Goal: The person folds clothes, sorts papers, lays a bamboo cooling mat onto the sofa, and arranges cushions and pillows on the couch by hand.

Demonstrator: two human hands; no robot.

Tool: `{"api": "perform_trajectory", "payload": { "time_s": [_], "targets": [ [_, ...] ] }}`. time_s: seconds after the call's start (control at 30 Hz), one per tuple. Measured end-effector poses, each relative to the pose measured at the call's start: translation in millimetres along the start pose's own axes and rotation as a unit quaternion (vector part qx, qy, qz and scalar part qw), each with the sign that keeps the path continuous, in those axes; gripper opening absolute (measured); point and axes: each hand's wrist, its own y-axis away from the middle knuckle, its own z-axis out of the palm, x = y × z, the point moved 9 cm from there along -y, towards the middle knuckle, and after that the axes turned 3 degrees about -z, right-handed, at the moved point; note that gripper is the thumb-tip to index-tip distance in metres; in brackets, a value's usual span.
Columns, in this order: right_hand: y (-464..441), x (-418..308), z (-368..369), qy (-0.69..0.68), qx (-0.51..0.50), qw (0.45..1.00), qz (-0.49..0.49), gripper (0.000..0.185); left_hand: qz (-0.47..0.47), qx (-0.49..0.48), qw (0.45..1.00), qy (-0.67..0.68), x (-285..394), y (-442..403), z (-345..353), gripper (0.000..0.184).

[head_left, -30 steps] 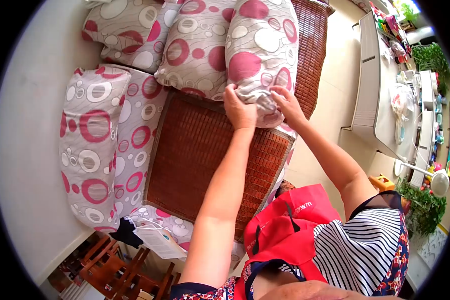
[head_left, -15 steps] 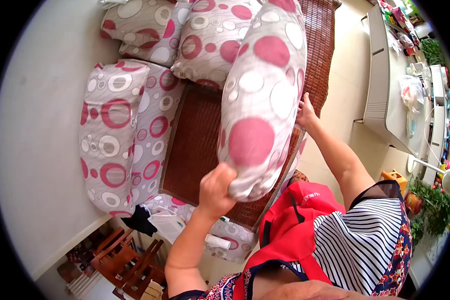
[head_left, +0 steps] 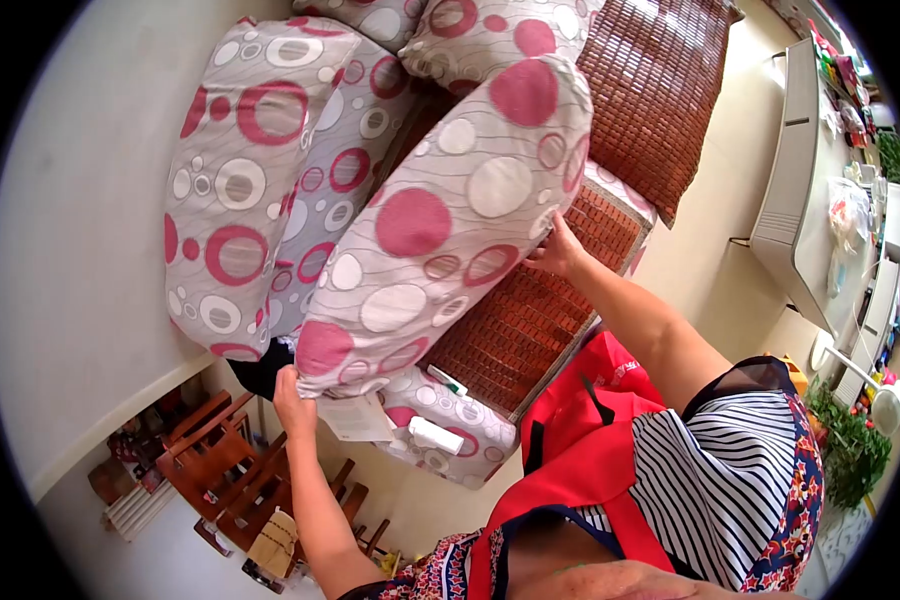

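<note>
A long, plump sofa cushion (head_left: 450,235) in grey fabric with pink and white circles slants across the middle of the view, above the sofa seat. My left hand (head_left: 294,402) is closed on its lower left corner. Farther up, on the right-hand edge, my right hand (head_left: 558,248) grips the same cushion, some fingers hidden by it. Beneath lies a brown woven mat (head_left: 545,310), partly covered by the cushion. Another patterned cushion (head_left: 235,190) leans on the wall at the left.
More patterned cushions (head_left: 500,40) sit at the top, beside a brown beaded cushion (head_left: 655,90). A white bottle (head_left: 436,436) and a small tube (head_left: 448,380) lie at the sofa's near end. Wooden chairs (head_left: 210,450) stand lower left; a white cabinet (head_left: 785,190) is at right.
The held cushion has swung from nearly upright to a slant, its lower end moving left with my left hand. My right hand has come in to its edge. The view has shifted too.
</note>
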Motion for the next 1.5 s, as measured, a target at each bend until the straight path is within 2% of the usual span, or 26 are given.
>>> {"api": "perform_trajectory", "payload": {
  "time_s": [0.07,0.1,0.27,0.37,0.43,0.53,0.6,0.63,0.73,0.77,0.8,0.83,0.87,0.93,0.97,1.03,1.07,1.13,1.2,1.23,1.33,1.37,1.47,1.5],
  "targets": [
    [-15,13,20,0.011,-0.022,1.0,0.018,0.08,-0.03,0.017,0.999,-0.012,-41,8,14,0.022],
    [-15,12,30,0.019,0.014,1.0,0.003,0.079,-0.04,0.026,0.999,-0.018,-60,11,23,0.023],
    [-3,14,73,0.06,0.005,0.998,0.01,0.081,-0.071,0.077,0.993,-0.058,-112,39,39,0.03],
    [-26,29,81,0.069,-0.051,0.996,0.023,0.082,-0.158,0.059,0.984,-0.057,-136,55,36,0.03],
    [-32,19,107,0.108,-0.039,0.993,0.016,0.079,-0.21,0.06,0.975,-0.04,-150,61,37,0.031],
    [-70,10,143,0.18,-0.025,0.982,0.041,0.074,-0.212,0.175,0.959,-0.074,-171,67,38,0.03],
    [-107,5,148,0.237,0.032,0.968,0.076,0.078,-0.269,0.125,0.955,-0.004,-176,45,43,0.034],
    [-102,-5,164,0.256,0.022,0.964,0.065,0.079,-0.297,0.101,0.949,0.028,-178,32,45,0.036],
    [-113,-11,179,0.27,0.004,0.962,0.045,0.081,-0.351,0.161,0.922,0.02,-192,31,45,0.044],
    [-118,-10,177,0.267,0.001,0.963,0.04,0.081,-0.335,0.232,0.913,0.015,-188,38,42,0.054],
    [-115,-11,175,0.26,-0.011,0.965,0.027,0.081,-0.396,0.271,0.875,0.06,-185,56,49,0.062],
    [-114,-12,165,0.247,-0.003,0.969,0.024,0.082,-0.442,0.296,0.814,0.233,-149,62,57,0.069],
    [-114,-15,155,0.233,0.005,0.972,0.02,0.083,-0.472,0.311,0.722,0.398,-113,62,65,0.076],
    [-104,-37,128,0.287,0.126,0.947,-0.065,0.1,-0.48,0.231,0.623,0.573,-113,80,124,0.086],
    [-91,-47,128,0.258,0.12,0.953,-0.106,0.107,-0.53,0.239,0.562,0.588,-110,94,144,0.087],
    [-87,-61,134,0.255,0.11,0.951,-0.137,0.106,-0.618,0.251,0.429,0.609,-47,72,160,0.09],
    [-88,-66,141,0.24,0.094,0.955,-0.15,0.105,-0.603,0.241,0.448,0.614,-52,54,166,0.09],
    [-104,-60,169,0.218,0.043,0.972,-0.079,0.103,-0.57,0.219,0.488,0.624,-79,15,179,0.091],
    [-141,-51,190,0.219,-0.02,0.975,-0.039,0.1,-0.509,0.125,0.517,0.677,-115,-24,201,0.088],
    [-161,-49,193,0.228,-0.01,0.973,-0.034,0.1,-0.516,0.1,0.504,0.685,-133,-41,215,0.086],
    [-201,-52,209,0.255,-0.024,0.965,-0.06,0.102,-0.531,0.079,0.525,0.66,-151,-60,228,0.086],
    [-204,-56,202,0.258,-0.007,0.963,-0.072,0.099,-0.531,0.079,0.52,0.664,-149,-59,229,0.086],
    [-185,-64,193,0.247,0.029,0.963,-0.1,0.097,-0.535,0.157,0.561,0.612,-114,-35,202,0.084],
    [-192,-77,177,0.302,0.111,0.932,-0.169,0.094,-0.548,0.181,0.581,0.574,-107,-23,199,0.084]
  ]
}}
